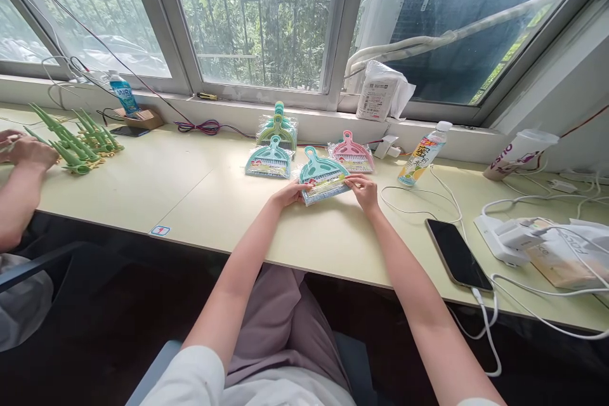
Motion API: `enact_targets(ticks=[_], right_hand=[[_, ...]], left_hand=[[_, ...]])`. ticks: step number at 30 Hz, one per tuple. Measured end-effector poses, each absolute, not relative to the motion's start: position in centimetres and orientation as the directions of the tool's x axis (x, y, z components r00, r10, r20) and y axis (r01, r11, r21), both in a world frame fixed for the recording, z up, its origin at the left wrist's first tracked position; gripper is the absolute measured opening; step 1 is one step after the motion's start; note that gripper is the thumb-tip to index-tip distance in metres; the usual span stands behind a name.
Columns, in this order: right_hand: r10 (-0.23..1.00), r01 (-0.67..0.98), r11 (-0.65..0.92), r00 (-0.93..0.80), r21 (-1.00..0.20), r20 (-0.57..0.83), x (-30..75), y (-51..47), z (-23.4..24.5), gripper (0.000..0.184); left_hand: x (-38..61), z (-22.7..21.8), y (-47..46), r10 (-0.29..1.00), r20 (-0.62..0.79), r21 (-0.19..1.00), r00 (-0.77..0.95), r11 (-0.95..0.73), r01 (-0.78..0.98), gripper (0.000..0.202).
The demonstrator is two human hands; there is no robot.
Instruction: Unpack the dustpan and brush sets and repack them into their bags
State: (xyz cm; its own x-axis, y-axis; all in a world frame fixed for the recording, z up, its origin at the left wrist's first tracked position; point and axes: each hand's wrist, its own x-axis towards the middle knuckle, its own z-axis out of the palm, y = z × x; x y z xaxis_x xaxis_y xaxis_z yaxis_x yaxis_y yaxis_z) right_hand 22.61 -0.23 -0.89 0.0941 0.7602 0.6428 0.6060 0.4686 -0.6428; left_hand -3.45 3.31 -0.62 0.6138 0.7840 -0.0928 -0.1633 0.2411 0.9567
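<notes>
A teal mini dustpan-and-brush set in clear wrapping (324, 179) lies on the pale table (200, 203), held at both ends. My left hand (288, 193) grips its left edge, fingers closed on the wrapper. My right hand (363, 191) pinches its right edge. Beside it lie another teal set (269, 160), a pink set (353, 154), and a stack of green sets (278, 127) nearer the window sill.
Another person's hand (26, 151) rests at far left by a pile of green plastic pieces (76, 138). A phone (457, 254), a white power strip (505, 240) with cables, a drink bottle (422, 155), a cup (519, 153) and a blue bottle (122, 92) stand around.
</notes>
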Motion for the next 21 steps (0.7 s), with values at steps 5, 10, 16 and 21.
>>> enact_targets(ticks=[5,10,16,21], right_hand=[[0.731,0.646,0.443,0.142,-0.622,0.667,21.9,-0.4,-1.1,0.015],[0.739,0.568,0.388,0.28,-0.726,0.613,21.9,-0.1,-1.1,0.024],[0.939,0.11,0.164,0.287,-0.98,0.189,22.6,0.7,-1.9,0.056],[0.979,-0.153,0.053,0.204,-0.987,0.021,22.7,1.1,-2.5,0.027]], left_hand=[[-3.3,-0.6,3.0,0.8,-0.05,0.965,0.599,0.192,-0.177,0.049],[-3.1,-0.4,2.8,0.808,-0.034,0.98,0.588,0.142,-0.137,0.054],[-2.8,-0.4,2.7,0.847,-0.008,0.996,0.531,0.055,-0.073,0.062],[-1.8,0.4,1.5,0.904,0.011,0.991,0.427,0.046,-0.122,0.074]])
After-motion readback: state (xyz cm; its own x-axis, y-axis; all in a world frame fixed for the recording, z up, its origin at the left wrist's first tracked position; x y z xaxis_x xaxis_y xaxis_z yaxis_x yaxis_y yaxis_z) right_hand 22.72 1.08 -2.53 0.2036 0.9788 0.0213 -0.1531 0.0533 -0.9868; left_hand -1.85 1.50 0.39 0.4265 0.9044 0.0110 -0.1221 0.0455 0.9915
